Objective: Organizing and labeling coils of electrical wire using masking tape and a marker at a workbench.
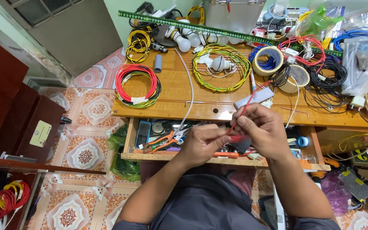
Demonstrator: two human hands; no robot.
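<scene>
My left hand [203, 142] and my right hand [263, 127] meet over an open drawer [167, 156] below the wooden workbench [175, 91]. Both pinch a thin red wire [244, 108] that runs up from between my fingers toward the bench top. My left fingers also close on a small red-handled tool [236, 139] with a dark part just under my right hand. What kind of tool it is I cannot tell. Pliers with orange handles [162, 140] lie in the drawer to the left of my left hand.
On the bench lie a red wire coil [136, 85], a yellow-green coil [221, 68], tape rolls [267, 60], white bulbs [184, 42], a long green ruler [201, 28] and tangled black and red wires [324, 72]. Dark red furniture [9, 110] stands at left on the tiled floor.
</scene>
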